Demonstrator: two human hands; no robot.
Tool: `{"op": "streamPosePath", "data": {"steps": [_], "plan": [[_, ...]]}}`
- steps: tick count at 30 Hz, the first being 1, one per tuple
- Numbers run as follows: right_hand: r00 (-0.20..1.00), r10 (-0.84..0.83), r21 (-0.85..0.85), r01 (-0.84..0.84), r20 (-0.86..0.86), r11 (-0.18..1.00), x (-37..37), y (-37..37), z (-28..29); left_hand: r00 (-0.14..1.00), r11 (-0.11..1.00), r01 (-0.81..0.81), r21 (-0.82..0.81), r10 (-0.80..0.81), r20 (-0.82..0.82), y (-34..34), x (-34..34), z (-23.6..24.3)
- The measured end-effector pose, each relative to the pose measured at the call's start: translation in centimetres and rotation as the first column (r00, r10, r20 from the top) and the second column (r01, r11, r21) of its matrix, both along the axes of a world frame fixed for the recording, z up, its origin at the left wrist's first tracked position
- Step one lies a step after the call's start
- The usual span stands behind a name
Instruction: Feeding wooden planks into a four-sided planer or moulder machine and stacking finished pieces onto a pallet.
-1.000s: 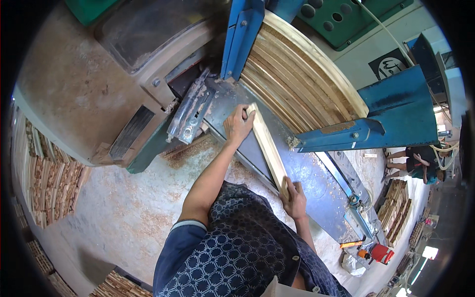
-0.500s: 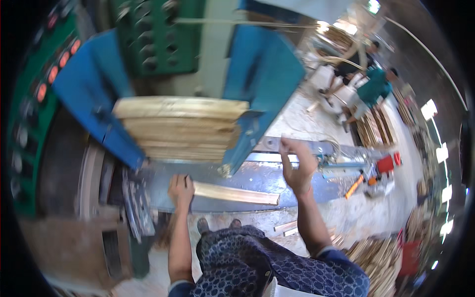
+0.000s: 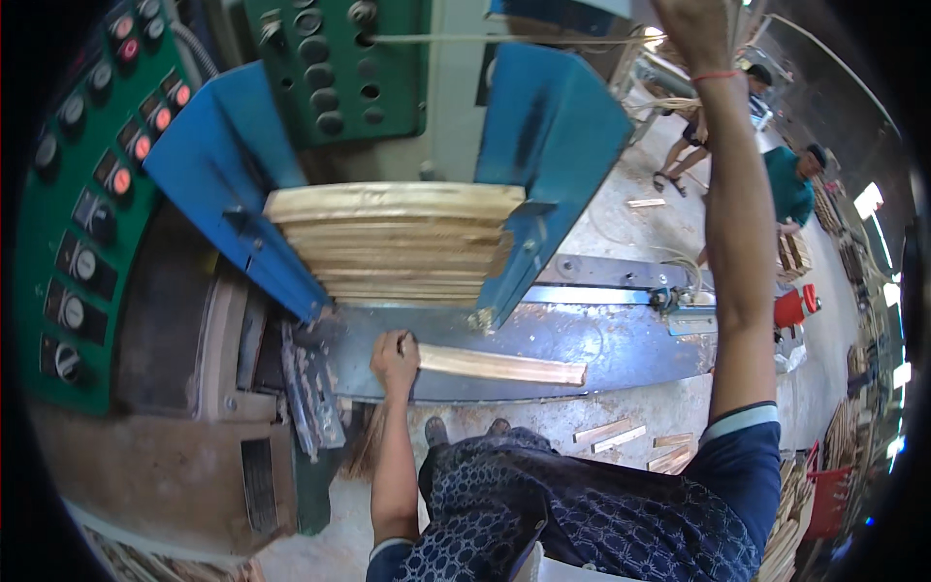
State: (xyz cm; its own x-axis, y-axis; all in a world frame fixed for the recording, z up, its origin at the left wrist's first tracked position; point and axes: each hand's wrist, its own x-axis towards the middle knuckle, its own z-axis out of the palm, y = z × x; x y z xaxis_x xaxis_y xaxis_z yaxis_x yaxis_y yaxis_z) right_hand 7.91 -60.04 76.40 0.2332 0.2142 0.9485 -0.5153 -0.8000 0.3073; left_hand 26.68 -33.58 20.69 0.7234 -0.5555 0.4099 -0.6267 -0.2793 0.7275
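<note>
My left hand is closed round the left end of a wooden strip, which lies on the grey metal machine table. Just beyond it, a stack of wooden strips sits between a left blue guide plate and a right blue guide plate. My right arm stretches far up on the right. At its end my right hand reaches the upper edge of the picture, near a pale cord, and its fingers are cut off from sight.
Green control panels with knobs and lit buttons stand at left and at the back. A metal rail runs along the table's right. Loose wood pieces lie on the floor. Two people are at far right, near a red object.
My right hand has risen from above the table to the upper edge of the picture. My left hand stays on the wooden strip. The whole view has shifted a little.
</note>
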Motion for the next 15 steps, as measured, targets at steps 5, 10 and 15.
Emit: {"op": "streamPosePath", "data": {"steps": [5, 10, 15], "plan": [[0.984, -0.125, 0.094, 0.114, 0.125, 0.989, 1.1, -3.3, -0.3, 0.999, 0.998, 0.052, 0.03, -0.052, -0.007, -0.2, -0.4, 0.8], [0.924, -0.381, 0.421, 0.358, -0.031, 0.833, 5.3, -2.2, -0.6, 0.996, 0.996, 0.077, 0.04, -0.075, -0.05, 0.7, 1.3, -1.8], [0.942, -0.194, 0.348, 0.091, 0.274, 0.933, 4.5, -3.6, -1.2, 0.992, 0.987, 0.119, 0.109, -0.123, 0.026, -0.1, 0.7, -0.7]]}}
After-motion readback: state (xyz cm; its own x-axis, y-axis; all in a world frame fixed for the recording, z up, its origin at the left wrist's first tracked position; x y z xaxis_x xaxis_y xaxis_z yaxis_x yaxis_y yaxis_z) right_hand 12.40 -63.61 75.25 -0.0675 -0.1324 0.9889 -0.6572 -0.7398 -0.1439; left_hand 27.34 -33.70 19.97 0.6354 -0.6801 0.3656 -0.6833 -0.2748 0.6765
